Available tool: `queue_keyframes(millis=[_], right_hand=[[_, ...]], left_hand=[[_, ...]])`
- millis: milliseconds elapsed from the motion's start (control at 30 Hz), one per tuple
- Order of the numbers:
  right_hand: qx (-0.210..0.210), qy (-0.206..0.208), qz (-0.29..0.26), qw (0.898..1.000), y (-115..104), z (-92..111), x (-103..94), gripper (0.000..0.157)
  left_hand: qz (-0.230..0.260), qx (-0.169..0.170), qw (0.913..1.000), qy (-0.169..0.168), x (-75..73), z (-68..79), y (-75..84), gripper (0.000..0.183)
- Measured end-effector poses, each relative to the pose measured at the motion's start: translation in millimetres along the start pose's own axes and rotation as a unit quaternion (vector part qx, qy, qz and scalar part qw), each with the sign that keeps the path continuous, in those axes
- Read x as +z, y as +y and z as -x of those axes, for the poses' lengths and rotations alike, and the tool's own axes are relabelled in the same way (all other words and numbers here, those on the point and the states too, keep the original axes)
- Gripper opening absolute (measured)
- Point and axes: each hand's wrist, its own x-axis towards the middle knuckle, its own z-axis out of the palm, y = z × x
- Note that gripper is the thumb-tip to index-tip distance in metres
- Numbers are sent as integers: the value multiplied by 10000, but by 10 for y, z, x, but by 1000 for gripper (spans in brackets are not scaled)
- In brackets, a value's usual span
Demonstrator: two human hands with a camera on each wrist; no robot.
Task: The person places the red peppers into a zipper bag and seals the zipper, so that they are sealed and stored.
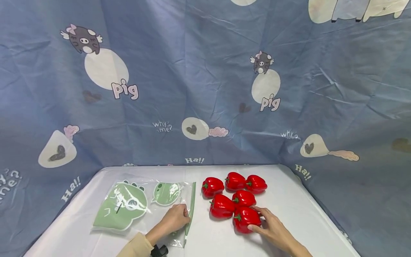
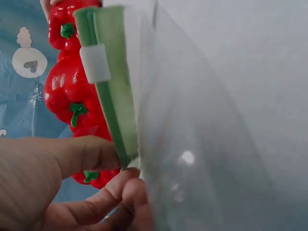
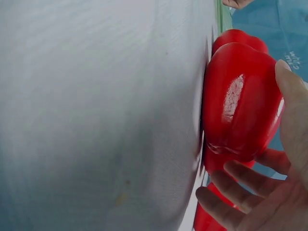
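A clear plastic zip bag [image 1: 154, 217] with a green cartoon print lies flat at the left of the table. My left hand [image 1: 176, 217] pinches its green zip edge [image 2: 109, 110] between thumb and fingers. A white slider [image 2: 95, 63] sits on that strip, above my thumb in the left wrist view. Several glossy red bell peppers with green stems are grouped right of the bag. Around the nearest bell pepper [image 1: 246, 219] my right hand [image 1: 273, 228] has its thumb in front and its fingers behind. The right wrist view shows that bell pepper [image 3: 240, 101] between thumb and forefinger.
More bell peppers stand close behind, among them one [image 1: 221, 206] to the left and one [image 1: 236, 181] at the back. A white cloth covers the table [image 1: 298, 207]. Behind it hangs a blue curtain [image 1: 205, 82] with pig prints.
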Motion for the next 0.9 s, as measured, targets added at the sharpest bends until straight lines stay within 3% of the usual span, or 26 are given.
queue_keyframes(millis=[200, 333, 633, 900], right_hand=[[-181, -192, -586, 9979, 27, 5, 6, 72], [-197, -263, -813, 9961, 33, 6, 1, 71], [-379, -210, -930, 9947, 50, 29, -24, 70], [-404, -258, -880, 9950, 64, 47, -13, 68]], left_hand=[[332, 72, 9993, 166, -11, 54, 22, 12], [249, 69, 9979, 592, -53, 77, 48, 14], [219, -200, 9920, 1224, -216, 130, 152, 14], [203, -119, 9869, 1599, -302, 192, 236, 14]])
